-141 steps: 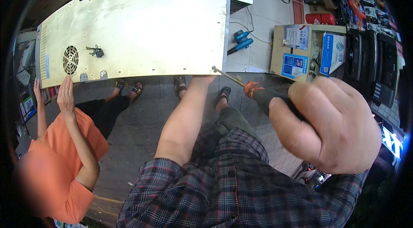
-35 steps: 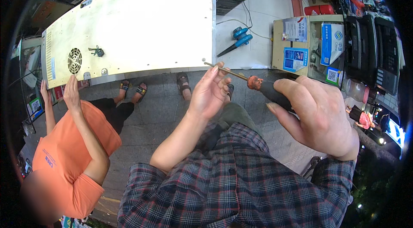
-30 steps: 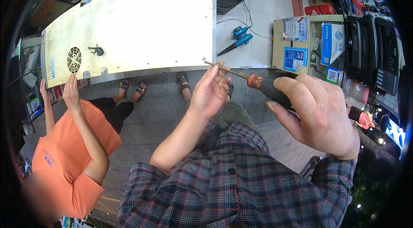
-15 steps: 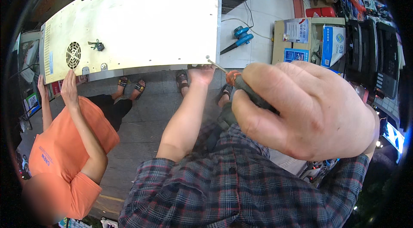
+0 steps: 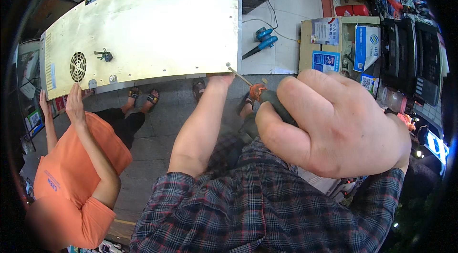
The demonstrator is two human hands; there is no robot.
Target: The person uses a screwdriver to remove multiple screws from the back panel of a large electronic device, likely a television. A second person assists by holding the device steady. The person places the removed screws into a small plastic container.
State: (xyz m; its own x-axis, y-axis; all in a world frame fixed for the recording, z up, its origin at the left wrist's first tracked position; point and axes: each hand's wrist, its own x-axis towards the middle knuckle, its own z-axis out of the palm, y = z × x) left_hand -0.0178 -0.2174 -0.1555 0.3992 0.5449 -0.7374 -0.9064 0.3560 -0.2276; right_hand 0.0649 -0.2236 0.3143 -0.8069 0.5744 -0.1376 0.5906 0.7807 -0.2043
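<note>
A large pale metal equipment case (image 5: 157, 24) lies in front of me, its flat face up and screws along its edges. My right hand (image 5: 338, 124) is closed around a screwdriver (image 5: 243, 77) with a dark handle and orange wrapping near the shaft. The screwdriver tip meets a screw (image 5: 228, 64) at the case's near right corner. Beneath that corner, my left hand (image 5: 220, 80) reaches under the near edge; its fingers are hidden by the case. On the case's left part are a round vent (image 5: 78, 67) and a small dark connector with short wires (image 5: 103, 55).
A co-worker in an orange shirt (image 5: 86, 162) stands at the left, hands touching the case's near left edge. Right of the case, a blue blower (image 5: 265, 38) and its cord lie on a pale tiled surface. Cardboard boxes (image 5: 306, 45) and black equipment (image 5: 426, 62) stand farther right.
The view has shifted slightly, so the case appears a little farther left. The screwdriver tip stays at the corner screw, and my right hand's grip has turned slightly.
</note>
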